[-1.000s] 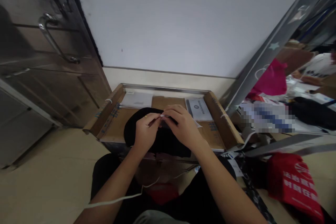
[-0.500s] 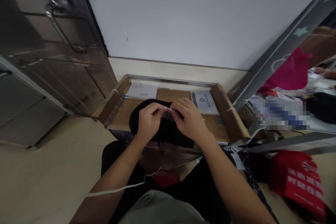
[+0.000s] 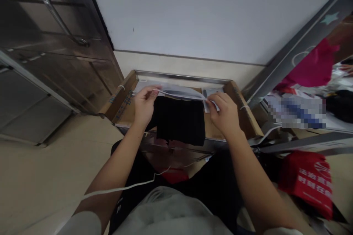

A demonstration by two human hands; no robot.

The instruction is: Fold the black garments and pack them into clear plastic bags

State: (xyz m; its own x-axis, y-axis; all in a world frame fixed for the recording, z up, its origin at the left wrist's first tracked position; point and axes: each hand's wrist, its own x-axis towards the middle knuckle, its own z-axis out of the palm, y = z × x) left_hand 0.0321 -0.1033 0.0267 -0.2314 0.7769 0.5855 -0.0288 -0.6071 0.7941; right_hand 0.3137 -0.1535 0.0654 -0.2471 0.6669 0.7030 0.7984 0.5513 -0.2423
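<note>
Between both hands, a thin whitish plastic bag [image 3: 183, 91] is stretched by its edge above the tray. My left hand [image 3: 145, 104] pinches its left end, fingers pressed together. My right hand [image 3: 224, 110] pinches the right end, with a small flap of the film hanging below the fingers. Just beneath lies a folded black cloth [image 3: 180, 121], which looks like a garment; its near edge hangs over the front of the cardboard-lined tray [image 3: 125, 112]. My left wrist is close to the cloth's left side.
A printed plastic packet [image 3: 211, 91] lies at the tray's back right. Cardboard walls [image 3: 242, 108] flank the tray. A metal door [image 3: 57, 44] stands left, and a cluttered table [image 3: 338, 114] is at right. A red bag [image 3: 307, 183] sits on the floor. A white cord [image 3: 124, 188] crosses my lap.
My hands have moved apart, drawing the bag from a bunched pinch into a wide stretched edge. The black cloth now shows flat and folded below them.
</note>
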